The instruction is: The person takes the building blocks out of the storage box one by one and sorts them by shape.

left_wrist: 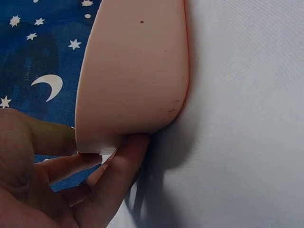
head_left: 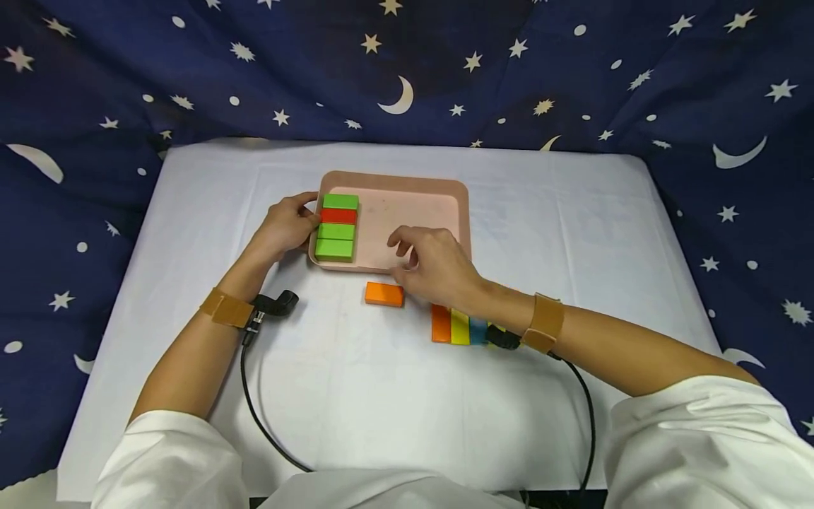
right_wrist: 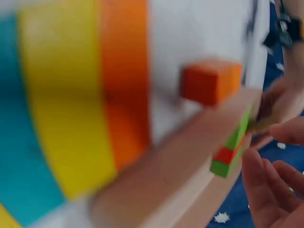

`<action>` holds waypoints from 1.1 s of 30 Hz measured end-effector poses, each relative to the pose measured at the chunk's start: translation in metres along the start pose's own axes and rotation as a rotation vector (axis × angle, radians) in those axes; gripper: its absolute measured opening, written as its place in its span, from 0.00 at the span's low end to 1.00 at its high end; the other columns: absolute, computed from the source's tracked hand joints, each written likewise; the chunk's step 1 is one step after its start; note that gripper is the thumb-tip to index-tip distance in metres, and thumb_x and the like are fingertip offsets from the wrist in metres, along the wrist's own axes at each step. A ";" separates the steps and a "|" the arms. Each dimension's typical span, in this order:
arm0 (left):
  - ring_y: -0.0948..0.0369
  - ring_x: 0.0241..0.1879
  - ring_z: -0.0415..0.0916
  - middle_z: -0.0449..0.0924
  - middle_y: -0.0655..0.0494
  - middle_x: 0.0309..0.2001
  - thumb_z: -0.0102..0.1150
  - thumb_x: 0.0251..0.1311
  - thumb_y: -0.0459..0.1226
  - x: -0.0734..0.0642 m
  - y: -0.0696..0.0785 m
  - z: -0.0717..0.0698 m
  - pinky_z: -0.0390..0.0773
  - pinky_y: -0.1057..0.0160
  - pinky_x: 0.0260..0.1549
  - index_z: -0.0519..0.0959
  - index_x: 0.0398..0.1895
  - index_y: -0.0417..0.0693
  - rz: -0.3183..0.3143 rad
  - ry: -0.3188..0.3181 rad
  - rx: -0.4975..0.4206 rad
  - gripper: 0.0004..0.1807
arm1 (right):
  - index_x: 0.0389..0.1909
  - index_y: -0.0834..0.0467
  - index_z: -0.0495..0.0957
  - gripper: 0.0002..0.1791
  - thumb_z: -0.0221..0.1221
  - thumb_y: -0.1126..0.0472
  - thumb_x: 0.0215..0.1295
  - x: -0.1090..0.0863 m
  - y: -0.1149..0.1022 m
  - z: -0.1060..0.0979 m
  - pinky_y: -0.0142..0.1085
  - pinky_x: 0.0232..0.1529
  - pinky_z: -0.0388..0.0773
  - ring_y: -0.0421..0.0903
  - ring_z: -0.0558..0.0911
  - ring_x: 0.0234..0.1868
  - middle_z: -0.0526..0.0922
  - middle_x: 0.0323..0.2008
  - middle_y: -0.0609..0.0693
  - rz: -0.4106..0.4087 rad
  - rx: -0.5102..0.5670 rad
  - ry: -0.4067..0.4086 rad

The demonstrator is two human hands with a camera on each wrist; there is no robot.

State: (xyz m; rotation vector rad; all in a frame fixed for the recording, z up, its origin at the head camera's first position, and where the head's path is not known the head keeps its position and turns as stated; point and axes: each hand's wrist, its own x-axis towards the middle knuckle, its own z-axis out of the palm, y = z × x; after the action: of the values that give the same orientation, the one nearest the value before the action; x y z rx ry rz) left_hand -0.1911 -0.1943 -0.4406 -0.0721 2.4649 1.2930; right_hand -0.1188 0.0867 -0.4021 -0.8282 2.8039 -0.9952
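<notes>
My left hand (head_left: pixel 286 225) holds the left end of a pink tray (head_left: pixel 413 182), and in the left wrist view its fingers (left_wrist: pixel 124 171) press against the tray's outer wall near a corner. Along the tray's left side lie green blocks (head_left: pixel 335 249) and one red block (head_left: pixel 338 215), stacked in a column. Over the tray's front right part hovers my right hand (head_left: pixel 439 265), fingers loosely bent with nothing between them. A single orange block (head_left: pixel 384 294) lies on the table just in front of the tray, to the left below that hand.
Under my right forearm stands a row of blocks, with an orange one (head_left: pixel 441 324), a yellow one (head_left: pixel 459 328) and a blue one (head_left: pixel 478 331) showing; the wrist camera (head_left: pixel 502 337) partly covers it. A black cable (head_left: pixel 254 417) runs from each wrist across the white table (head_left: pixel 356 396).
</notes>
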 end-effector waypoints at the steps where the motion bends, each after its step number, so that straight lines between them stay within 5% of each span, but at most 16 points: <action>1: 0.63 0.25 0.77 0.78 0.42 0.47 0.48 0.75 0.34 0.000 0.000 0.000 0.82 0.66 0.24 0.63 0.81 0.48 -0.001 0.001 0.003 0.32 | 0.47 0.57 0.85 0.14 0.69 0.64 0.59 0.009 0.000 -0.003 0.34 0.35 0.83 0.47 0.84 0.33 0.88 0.39 0.52 -0.006 -0.010 0.007; 5: 0.62 0.24 0.77 0.79 0.42 0.47 0.49 0.74 0.35 0.001 0.000 -0.001 0.82 0.64 0.24 0.63 0.81 0.49 0.008 -0.003 0.012 0.32 | 0.48 0.57 0.85 0.13 0.66 0.65 0.63 0.048 0.004 -0.008 0.36 0.43 0.83 0.47 0.84 0.39 0.88 0.45 0.50 0.013 -0.002 -0.039; 11: 0.63 0.24 0.77 0.80 0.41 0.48 0.49 0.74 0.34 0.003 -0.001 -0.002 0.82 0.64 0.24 0.64 0.80 0.49 0.009 0.002 0.033 0.32 | 0.58 0.56 0.83 0.21 0.59 0.71 0.66 0.109 0.022 0.006 0.44 0.60 0.79 0.54 0.83 0.55 0.84 0.59 0.49 -0.042 -0.059 -0.222; 15: 0.62 0.25 0.77 0.81 0.41 0.48 0.49 0.74 0.35 0.003 -0.002 -0.002 0.80 0.66 0.24 0.64 0.80 0.49 0.004 -0.001 0.038 0.31 | 0.61 0.55 0.82 0.25 0.57 0.74 0.65 0.132 0.029 0.019 0.46 0.68 0.76 0.52 0.80 0.61 0.82 0.63 0.49 -0.072 -0.089 -0.280; 22: 0.61 0.27 0.77 0.80 0.42 0.47 0.49 0.75 0.34 0.003 0.000 0.000 0.80 0.66 0.23 0.64 0.80 0.49 0.000 -0.002 0.023 0.31 | 0.59 0.53 0.82 0.23 0.56 0.74 0.67 0.146 0.037 0.027 0.46 0.74 0.70 0.48 0.77 0.65 0.80 0.65 0.50 -0.074 -0.086 -0.312; 29: 0.60 0.28 0.78 0.81 0.42 0.47 0.50 0.74 0.34 0.002 0.000 0.000 0.80 0.66 0.24 0.64 0.80 0.49 -0.002 0.001 0.028 0.31 | 0.59 0.53 0.81 0.25 0.58 0.75 0.62 0.148 0.043 0.028 0.38 0.52 0.75 0.49 0.78 0.44 0.82 0.60 0.48 -0.071 -0.051 -0.344; 33: 0.61 0.27 0.77 0.80 0.42 0.47 0.50 0.75 0.34 0.002 -0.001 -0.001 0.81 0.65 0.24 0.63 0.81 0.49 -0.013 -0.002 0.013 0.31 | 0.57 0.53 0.81 0.24 0.61 0.73 0.60 0.147 0.048 0.024 0.38 0.51 0.77 0.50 0.81 0.45 0.83 0.60 0.50 -0.057 -0.036 -0.346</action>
State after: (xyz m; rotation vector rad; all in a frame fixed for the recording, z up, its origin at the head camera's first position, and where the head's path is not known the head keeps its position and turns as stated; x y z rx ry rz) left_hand -0.1935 -0.1951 -0.4417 -0.0835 2.4671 1.2708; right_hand -0.2619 0.0296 -0.4316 -0.9822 2.5224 -0.7270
